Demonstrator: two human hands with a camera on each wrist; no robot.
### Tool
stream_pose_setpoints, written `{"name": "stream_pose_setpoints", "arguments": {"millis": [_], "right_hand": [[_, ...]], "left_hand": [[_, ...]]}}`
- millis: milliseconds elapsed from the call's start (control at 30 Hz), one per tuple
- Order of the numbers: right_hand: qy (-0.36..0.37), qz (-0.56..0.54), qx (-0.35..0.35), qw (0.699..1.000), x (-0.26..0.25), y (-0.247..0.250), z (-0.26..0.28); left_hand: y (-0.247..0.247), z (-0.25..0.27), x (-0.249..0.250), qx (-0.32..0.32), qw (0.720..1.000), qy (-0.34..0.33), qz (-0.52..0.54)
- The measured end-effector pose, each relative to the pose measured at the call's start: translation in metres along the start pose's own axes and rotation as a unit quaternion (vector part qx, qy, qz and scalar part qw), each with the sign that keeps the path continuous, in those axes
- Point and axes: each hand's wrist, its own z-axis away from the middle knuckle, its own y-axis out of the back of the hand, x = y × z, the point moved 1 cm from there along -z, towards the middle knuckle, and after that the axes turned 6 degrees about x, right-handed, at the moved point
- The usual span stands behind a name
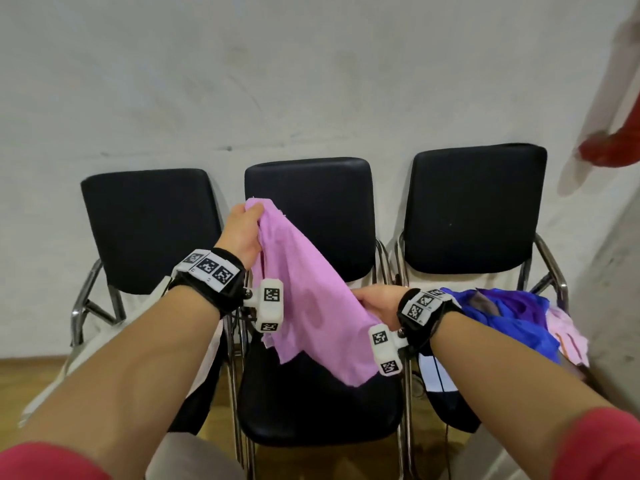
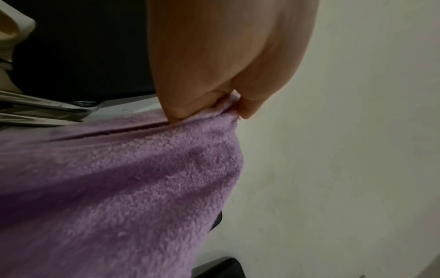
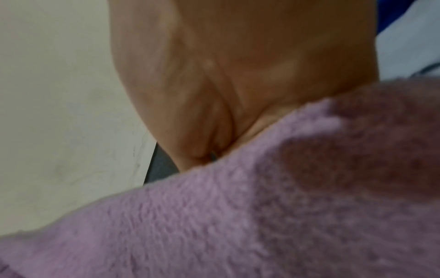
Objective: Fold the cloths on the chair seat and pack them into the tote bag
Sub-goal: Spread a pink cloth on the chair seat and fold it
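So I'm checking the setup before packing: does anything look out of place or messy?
Slightly: the pile of blue cloths and a pink one on the right chair is crumpled, spilling over the seat's edge. The purple cloth simply hangs between both hands.

Three black padded chairs [image 1: 313,216] with chrome frames stood side by side against a scuffed white wall [image 1: 277,71], on wood flooring [image 1: 31,367].

Soft, even indoor light fills the head view, bright on the pale wall [image 1: 311,64], with faint shadows under the chairs [image 1: 311,393]. Straight lines bow at the edges, and a red shape [image 1: 613,150] at upper right smears with motion blur. Both wrist views are dimmer and grainy; the right one is badly out of focus on the purple cloth [image 3: 262,206].
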Motion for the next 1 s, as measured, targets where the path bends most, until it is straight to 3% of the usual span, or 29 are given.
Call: {"name": "stream_pose_setpoints", "arguments": {"millis": [100, 200, 333, 567, 733, 833, 1000], "right_hand": [[-0.002, -0.062, 0.0, 0.998, -0.01, -0.002, -0.011], [0.004, -0.087, 0.045, 0.995, -0.02, 0.009, -0.016], [0.024, -0.152, 0.028, 0.988, -0.034, 0.015, -0.01], [0.162, -0.291, 0.094, 0.938, -0.071, 0.023, 0.001], [0.164, -0.311, 0.082, 0.932, -0.084, 0.032, 0.015], [0.208, -0.325, 0.114, 0.915, -0.088, 0.044, 0.006], [0.275, -0.198, 0.173, 0.925, -0.099, 0.054, -0.001]], "left_hand": [[0.001, -0.011, 0.006, 0.004, 0.999, 0.001, 0.031], [0.004, -0.022, 0.007, 0.003, 0.999, 0.003, 0.053], [0.01, -0.032, 0.003, 0.0, 1.0, 0.008, 0.017], [0.025, -0.041, -0.013, -0.001, 0.999, 0.042, -0.006], [0.043, -0.051, -0.021, 0.036, 0.997, 0.032, -0.059], [0.046, -0.055, -0.023, 0.065, 0.993, 0.0, -0.101], [0.054, -0.058, -0.023, 0.074, 0.988, -0.009, -0.135]]}}
